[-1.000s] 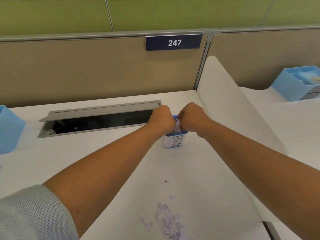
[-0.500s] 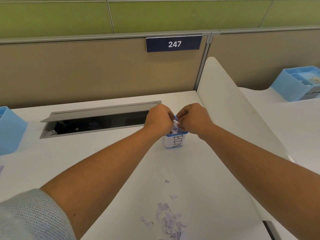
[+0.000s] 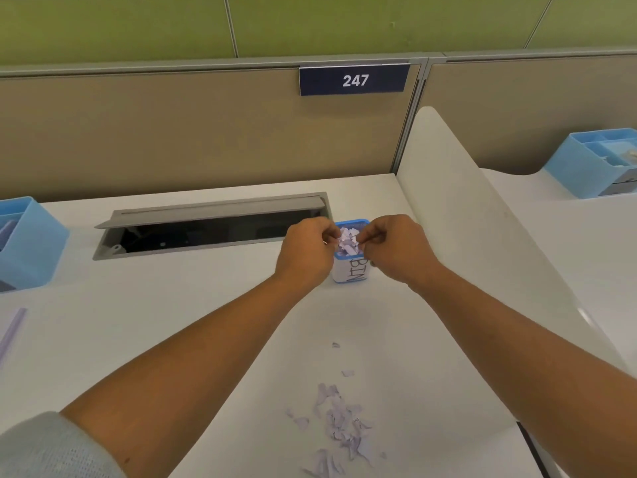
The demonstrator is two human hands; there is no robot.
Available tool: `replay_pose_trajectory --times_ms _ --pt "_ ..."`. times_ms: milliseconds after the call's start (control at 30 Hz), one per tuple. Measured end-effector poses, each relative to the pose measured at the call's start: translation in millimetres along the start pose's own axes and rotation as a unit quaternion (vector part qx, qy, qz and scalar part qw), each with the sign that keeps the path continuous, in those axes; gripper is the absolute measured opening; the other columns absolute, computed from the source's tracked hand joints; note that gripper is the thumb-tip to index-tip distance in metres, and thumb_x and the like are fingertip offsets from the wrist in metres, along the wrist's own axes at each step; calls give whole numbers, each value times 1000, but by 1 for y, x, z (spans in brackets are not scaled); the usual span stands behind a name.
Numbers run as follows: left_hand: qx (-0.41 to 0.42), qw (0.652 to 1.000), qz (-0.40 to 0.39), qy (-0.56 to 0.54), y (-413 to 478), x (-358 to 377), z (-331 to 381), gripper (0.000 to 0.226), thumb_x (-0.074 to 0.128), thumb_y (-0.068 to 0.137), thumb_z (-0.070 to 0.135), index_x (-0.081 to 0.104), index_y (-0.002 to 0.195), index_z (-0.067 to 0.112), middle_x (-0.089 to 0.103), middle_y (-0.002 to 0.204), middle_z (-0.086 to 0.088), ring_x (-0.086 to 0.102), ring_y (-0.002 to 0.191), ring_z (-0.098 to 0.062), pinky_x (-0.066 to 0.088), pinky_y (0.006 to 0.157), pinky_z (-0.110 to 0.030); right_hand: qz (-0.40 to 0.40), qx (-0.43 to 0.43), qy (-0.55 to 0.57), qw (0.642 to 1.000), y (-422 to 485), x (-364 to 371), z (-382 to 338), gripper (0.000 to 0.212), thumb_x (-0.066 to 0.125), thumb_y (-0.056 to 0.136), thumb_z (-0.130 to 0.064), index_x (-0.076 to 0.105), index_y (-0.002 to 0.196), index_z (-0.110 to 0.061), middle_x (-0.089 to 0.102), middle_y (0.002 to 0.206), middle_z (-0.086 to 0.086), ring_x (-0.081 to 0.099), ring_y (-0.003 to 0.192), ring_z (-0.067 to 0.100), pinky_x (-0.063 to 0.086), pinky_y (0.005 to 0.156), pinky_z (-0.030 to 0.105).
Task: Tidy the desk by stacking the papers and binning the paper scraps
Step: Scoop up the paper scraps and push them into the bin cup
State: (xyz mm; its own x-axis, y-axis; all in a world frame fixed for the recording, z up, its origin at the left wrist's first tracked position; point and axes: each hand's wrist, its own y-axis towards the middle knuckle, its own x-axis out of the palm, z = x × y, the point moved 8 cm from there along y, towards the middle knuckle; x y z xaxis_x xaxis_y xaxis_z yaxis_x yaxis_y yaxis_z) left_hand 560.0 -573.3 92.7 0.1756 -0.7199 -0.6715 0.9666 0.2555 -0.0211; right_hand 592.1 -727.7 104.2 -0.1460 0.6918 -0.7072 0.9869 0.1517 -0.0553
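Both hands are bunched up right over the little bin [image 3: 351, 272], left hand [image 3: 306, 251] on its left side and right hand [image 3: 396, 250] on its right, fingers curled in with the tips pinched together above the opening. Honestly can't tell if either one has a scrap between the fingers, since the tips face away from the camera and blur into the paper underneath.

The bin is blue-rimmed with a handwritten "BIN" label, half covered by the hands, and it's stuffed with pale purple scraps [image 3: 348, 240].

Nearer the person on the white desk [image 3: 172, 322] there's a loose scrap pile [image 3: 339, 426], well apart from the hands and cut off at the bottom edge.

Behind the left hand is the open cable tray [image 3: 206, 232]. A blue organizer [image 3: 31, 243] and a purple paper edge [image 3: 12, 332] are cropped at the left.
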Motion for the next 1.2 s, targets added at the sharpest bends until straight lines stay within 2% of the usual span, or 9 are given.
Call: replay_pose_trajectory --times_ms 133,233,333,467,600,833,967,1100,1200 --pt "-27 999 -13 38 -54 2 -39 19 68 92 20 70 111 17 71 105 -2 64 88 -15 52 82 -24 -116 -28 -75 990 -46 42 18 26 56 86 -3 73 85 -23 71 89 -3 69 90 19 56 81 28" --pt "-66 991 -65 93 -103 8 -79 24 71 89 26 70 113 22 70 109 3 65 92 -15 51 83 -25 -203 -30 -183 962 -79 81 40 43 51 88 1 66 123 -19 63 126 2 58 117 19 45 99 26" --pt "-94 974 -121 166 -143 13 -111 38 73 86 32 65 122 22 66 119 2 64 104 -17 51 87 -29 -232 -55 -236 942 -105 102 47 55 49 88 0 51 139 -20 49 137 6 47 126 25 41 106 34" --pt "-127 962 -186 152 -178 21 -133 75 86 68 44 56 133 22 57 126 3 63 108 -19 53 93 -34 -246 -126 -253 927 -144 119 36 53 52 84 5 57 132 -17 51 127 6 49 118 25 46 97 33" --pt "-75 953 -241 167 -203 32 -130 101 91 56 50 45 143 26 47 130 5 60 108 -17 52 91 -31 -289 -107 -237 922 -175 121 48 37 56 82 1 69 111 -19 63 116 2 61 103 19 49 85 24" --pt "14 945 -260 198 -219 49 -109 113 88 60 51 24 152 38 39 127 3 56 108 -18 51 85 -29 -204 -41 -157 965 -195 78 69 37 63 83 -7 66 119 -17 67 118 1 60 95 11 41 81 17" --pt "19 945 -261 197 -215 58 -96 93 83 72 45 34 150 35 41 124 0 56 109 -22 52 89 -35 -166 -15 -145 975 -208 67 79 41 70 84 -17 62 124 -18 64 120 1 62 101 15 44 83 19" --pt "19 957 -234 172 -214 60 -92 42 75 85 29 66 125 20 54 110 -2 62 102 -24 51 85 -34 -158 0 -142 977 -222 67 86 48 74 83 -25 58 127 -20 60 120 2 62 102 17 47 86 24" --pt "-1 967 -204 153 -214 57 -96 22 72 88 22 75 108 13 68 103 -5 66 96 -25 50 81 -31 -154 3 -144 978 -231 71 91 50 75 82 -28 56 128 -22 59 118 2 62 100 17 47 85 24"
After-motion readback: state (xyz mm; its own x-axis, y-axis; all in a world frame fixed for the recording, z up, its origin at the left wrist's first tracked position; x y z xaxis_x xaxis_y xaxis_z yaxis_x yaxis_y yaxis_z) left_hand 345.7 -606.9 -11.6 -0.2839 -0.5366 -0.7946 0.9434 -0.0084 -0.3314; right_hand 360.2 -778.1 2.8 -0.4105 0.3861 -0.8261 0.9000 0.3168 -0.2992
